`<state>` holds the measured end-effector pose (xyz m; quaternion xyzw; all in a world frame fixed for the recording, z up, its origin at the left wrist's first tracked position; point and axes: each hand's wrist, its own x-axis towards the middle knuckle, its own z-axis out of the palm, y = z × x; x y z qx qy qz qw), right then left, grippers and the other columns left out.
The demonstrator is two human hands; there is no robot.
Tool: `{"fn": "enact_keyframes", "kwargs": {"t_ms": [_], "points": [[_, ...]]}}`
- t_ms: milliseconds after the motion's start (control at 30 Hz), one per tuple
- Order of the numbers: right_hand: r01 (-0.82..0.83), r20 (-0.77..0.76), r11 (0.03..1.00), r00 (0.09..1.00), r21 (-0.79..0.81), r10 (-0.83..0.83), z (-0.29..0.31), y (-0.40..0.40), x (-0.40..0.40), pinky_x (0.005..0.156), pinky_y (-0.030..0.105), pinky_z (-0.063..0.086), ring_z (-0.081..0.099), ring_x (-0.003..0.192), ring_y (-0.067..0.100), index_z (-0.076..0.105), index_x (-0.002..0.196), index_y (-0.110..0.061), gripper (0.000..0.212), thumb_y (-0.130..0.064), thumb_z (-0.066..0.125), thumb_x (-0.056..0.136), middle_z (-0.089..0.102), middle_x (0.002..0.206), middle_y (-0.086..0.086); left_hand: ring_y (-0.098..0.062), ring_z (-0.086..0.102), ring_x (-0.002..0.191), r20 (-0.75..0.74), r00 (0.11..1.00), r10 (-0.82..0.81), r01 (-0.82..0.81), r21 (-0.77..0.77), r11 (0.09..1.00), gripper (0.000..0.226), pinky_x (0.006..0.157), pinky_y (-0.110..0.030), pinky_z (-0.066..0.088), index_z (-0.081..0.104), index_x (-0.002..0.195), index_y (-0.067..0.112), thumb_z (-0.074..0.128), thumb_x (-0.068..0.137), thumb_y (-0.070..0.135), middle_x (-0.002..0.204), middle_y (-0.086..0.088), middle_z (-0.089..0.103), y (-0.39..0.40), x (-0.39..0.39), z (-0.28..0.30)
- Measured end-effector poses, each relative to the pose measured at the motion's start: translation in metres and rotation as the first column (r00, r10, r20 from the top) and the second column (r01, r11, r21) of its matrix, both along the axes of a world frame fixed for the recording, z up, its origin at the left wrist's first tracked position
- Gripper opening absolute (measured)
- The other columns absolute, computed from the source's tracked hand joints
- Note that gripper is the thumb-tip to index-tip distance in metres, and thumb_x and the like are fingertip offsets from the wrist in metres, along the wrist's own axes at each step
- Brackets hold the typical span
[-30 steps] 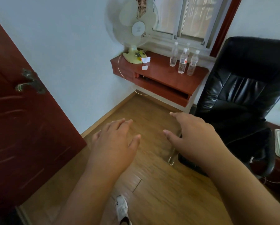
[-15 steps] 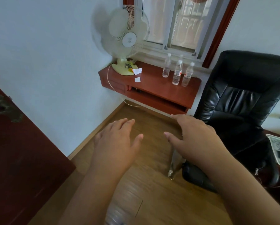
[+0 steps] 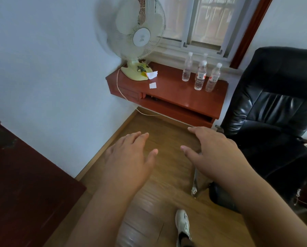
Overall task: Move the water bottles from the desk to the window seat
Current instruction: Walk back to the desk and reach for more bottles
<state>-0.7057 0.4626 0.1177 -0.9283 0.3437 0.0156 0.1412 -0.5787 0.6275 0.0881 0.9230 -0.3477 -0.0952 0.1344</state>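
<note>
Several clear water bottles with white caps stand upright on a red-brown wooden ledge [image 3: 168,93] under the window: one unlabelled bottle [image 3: 187,68] at the left, two with red-and-white labels [image 3: 200,77] [image 3: 212,79] to its right, and another partly hidden behind them. My left hand [image 3: 131,157] and my right hand [image 3: 213,150] are held out palm down over the floor, fingers straight and spread, holding nothing. Both are well short of the ledge.
A pale yellow table fan [image 3: 136,41] stands on the ledge's left end, with paper scraps [image 3: 152,85] beside it and a cord hanging down. A black leather office chair [image 3: 274,107] stands at the right. A dark red door [image 3: 24,184] is at the left. Wood floor lies ahead.
The view has come nearer to the ledge, so the bottles and fan look larger. The door has slid down and left. Both hands stay open in the same pose.
</note>
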Motion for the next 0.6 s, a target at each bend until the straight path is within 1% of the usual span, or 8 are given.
{"fn": "enact_keyframes", "kwargs": {"t_ms": [267, 433, 600], "points": [[-0.066, 0.079, 0.997, 0.995, 0.046, 0.062, 0.008, -0.078, 0.047, 0.116, 0.048, 0.036, 0.04, 0.141, 0.013, 0.031, 0.153, -0.037, 0.069, -0.062, 0.054, 0.092, 0.04, 0.155, -0.013, -0.011, 0.026, 0.148, 0.059, 0.996, 0.059, -0.06, 0.017, 0.998, 0.06, 0.116, -0.047, 0.028, 0.025, 0.153, 0.043, 0.035, 0.098, 0.064, 0.16, 0.015, 0.029, -0.071, 0.04, 0.015], [-0.116, 0.108, 0.993, 0.988, 0.028, 0.112, 0.024, -0.143, 0.078, 0.115, 0.048, 0.038, 0.041, 0.14, 0.016, 0.028, 0.153, -0.036, 0.071, -0.063, 0.053, 0.092, 0.039, 0.156, -0.01, -0.011, 0.024, 0.148, 0.122, 0.985, 0.123, -0.121, -0.024, 0.992, 0.06, 0.117, -0.045, 0.026, 0.025, 0.153, 0.043, 0.038, 0.099, 0.063, 0.161, 0.016, 0.028, -0.131, 0.06, 0.033], [-0.139, 0.107, 0.99, 0.985, 0.002, 0.138, 0.026, -0.192, 0.095, 0.113, 0.049, 0.039, 0.042, 0.14, 0.017, 0.029, 0.153, -0.036, 0.073, -0.065, 0.053, 0.091, 0.039, 0.157, -0.008, -0.012, 0.024, 0.149, 0.101, 0.983, 0.155, -0.153, -0.027, 0.988, 0.062, 0.118, -0.046, 0.025, 0.023, 0.154, 0.044, 0.039, 0.098, 0.064, 0.161, 0.016, 0.027, -0.178, 0.067, 0.033]]}}
